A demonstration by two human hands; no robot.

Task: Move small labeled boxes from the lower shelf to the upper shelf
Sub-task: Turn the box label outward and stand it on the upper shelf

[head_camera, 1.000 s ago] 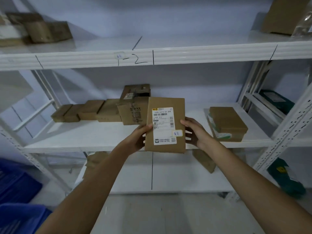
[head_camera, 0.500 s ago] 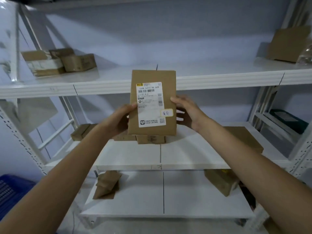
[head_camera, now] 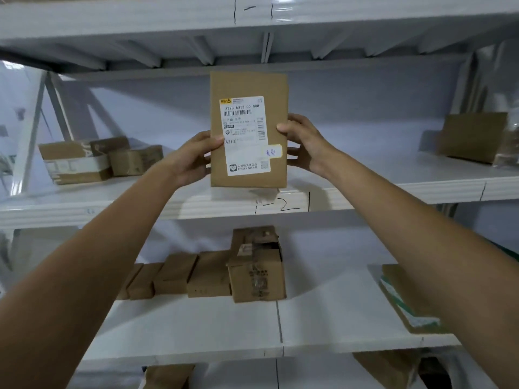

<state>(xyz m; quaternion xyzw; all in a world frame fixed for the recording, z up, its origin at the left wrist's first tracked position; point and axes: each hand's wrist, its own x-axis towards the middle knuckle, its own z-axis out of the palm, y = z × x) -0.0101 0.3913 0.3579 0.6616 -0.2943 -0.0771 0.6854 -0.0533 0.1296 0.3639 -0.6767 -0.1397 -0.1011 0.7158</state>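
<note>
A flat brown cardboard box (head_camera: 248,85) with a white shipping label stands upright in the air, its label facing me. My left hand (head_camera: 191,158) grips its left edge and my right hand (head_camera: 304,147) grips its right edge. The box's lower edge hangs just above the front lip of the upper shelf (head_camera: 365,189), marked "1-2". On the lower shelf (head_camera: 196,327) below, a row of small brown boxes (head_camera: 174,273) lies beside a taller taped carton (head_camera: 257,268).
Two cartons (head_camera: 84,161) sit at the left of the upper shelf, and a brown box (head_camera: 471,137) at its right. A flat box (head_camera: 407,296) lies at the lower shelf's right end. Another shelf (head_camera: 140,18) spans overhead. White uprights flank both sides.
Both hands have lifted the labeled box from in front of the lower shelf up to the level of the upper shelf. My view has tilted upward with it.
</note>
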